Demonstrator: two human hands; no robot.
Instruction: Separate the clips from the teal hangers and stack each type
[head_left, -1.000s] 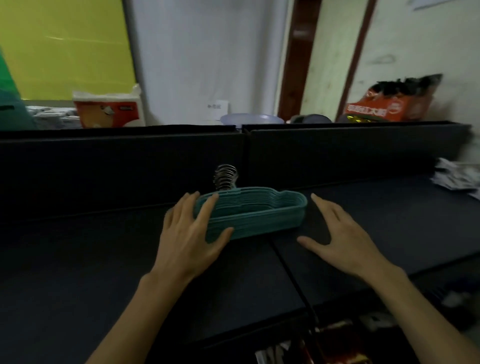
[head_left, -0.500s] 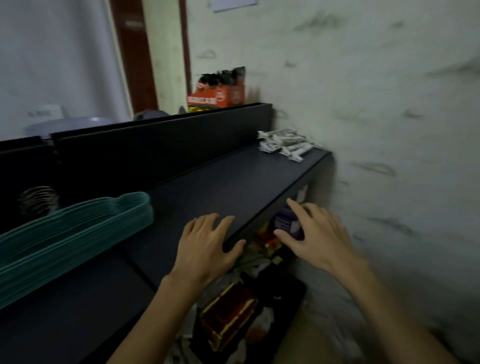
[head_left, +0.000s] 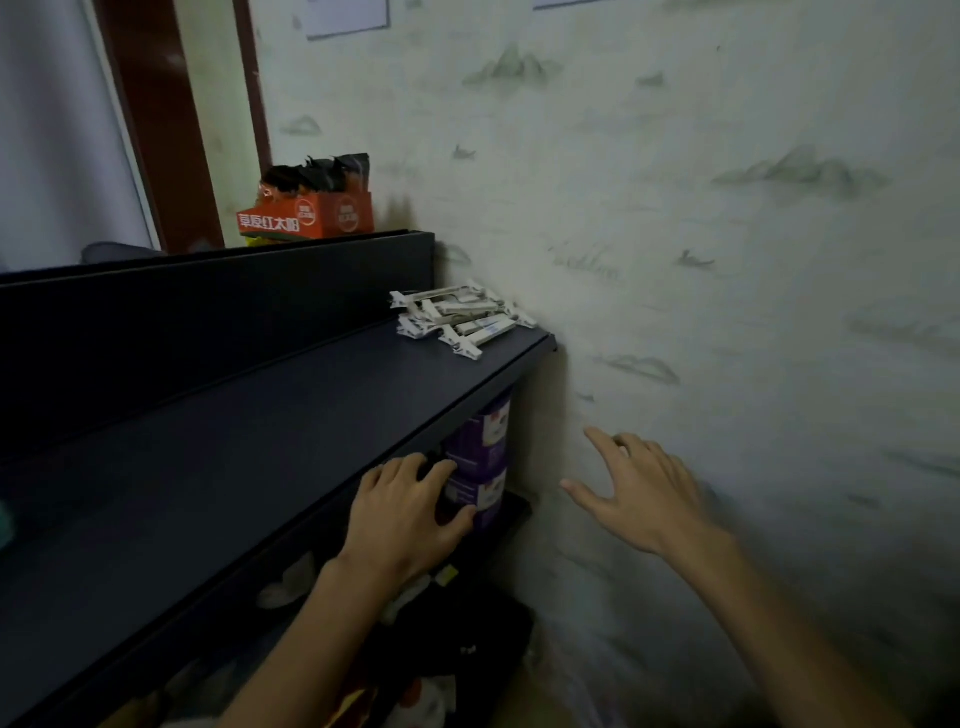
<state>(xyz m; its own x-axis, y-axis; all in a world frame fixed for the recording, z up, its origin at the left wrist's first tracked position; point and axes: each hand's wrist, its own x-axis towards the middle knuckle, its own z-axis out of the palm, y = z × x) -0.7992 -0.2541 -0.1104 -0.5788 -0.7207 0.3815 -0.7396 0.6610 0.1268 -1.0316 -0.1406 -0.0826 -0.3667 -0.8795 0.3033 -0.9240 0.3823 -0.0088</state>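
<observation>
A pile of white clips (head_left: 460, 319) lies at the far right end of the dark shelf top (head_left: 249, 447), against the wall. Only a sliver of teal (head_left: 4, 525) from the hanger stack shows at the left edge. My left hand (head_left: 410, 514) hovers at the shelf's front edge, fingers relaxed and holding nothing. My right hand (head_left: 639, 491) is spread in the air to the right of the shelf, in front of the wall, also holding nothing. Both hands are well short of the clips.
A dark back panel (head_left: 208, 306) runs behind the shelf top. An orange box (head_left: 306, 215) stands behind it. Purple cartons (head_left: 480, 457) sit on the shelf below, with mixed clutter (head_left: 415, 675) lower down. The white patterned wall (head_left: 727, 260) closes off the right side.
My view has swung right, from the teal hanger stack to the clip pile by the wall. My left hand has left the hangers, and both hands have travelled right along the shelf.
</observation>
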